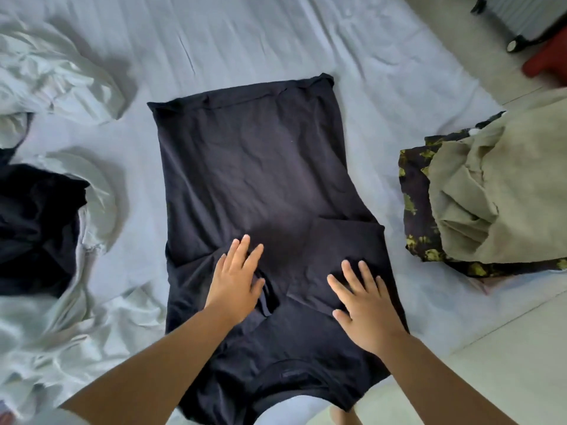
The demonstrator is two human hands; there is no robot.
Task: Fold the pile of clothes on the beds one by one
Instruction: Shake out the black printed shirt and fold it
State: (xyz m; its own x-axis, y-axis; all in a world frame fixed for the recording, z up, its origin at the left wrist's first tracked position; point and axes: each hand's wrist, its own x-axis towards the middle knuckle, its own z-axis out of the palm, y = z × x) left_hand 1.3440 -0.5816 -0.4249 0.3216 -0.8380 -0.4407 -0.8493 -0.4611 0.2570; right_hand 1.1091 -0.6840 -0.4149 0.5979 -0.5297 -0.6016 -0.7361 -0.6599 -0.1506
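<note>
A dark navy T-shirt (254, 167) lies flat on the bed's pale sheet (245, 41), collar toward me at the bottom edge, hem at the far end. Both sleeves are folded inward over the body. My left hand (236, 280) rests flat with straight fingers on the left folded sleeve. My right hand (365, 299) presses flat with spread fingers on the right folded sleeve.
A crumpled khaki garment (497, 185) lies on a dark cloth with yellow-green print (414, 204) at the right. A black garment (36, 228) and rumpled white bedding (52, 72) sit at the left. Tiled floor, a grey suitcase (521, 16) and a red object (549, 59) are beyond the bed's right edge.
</note>
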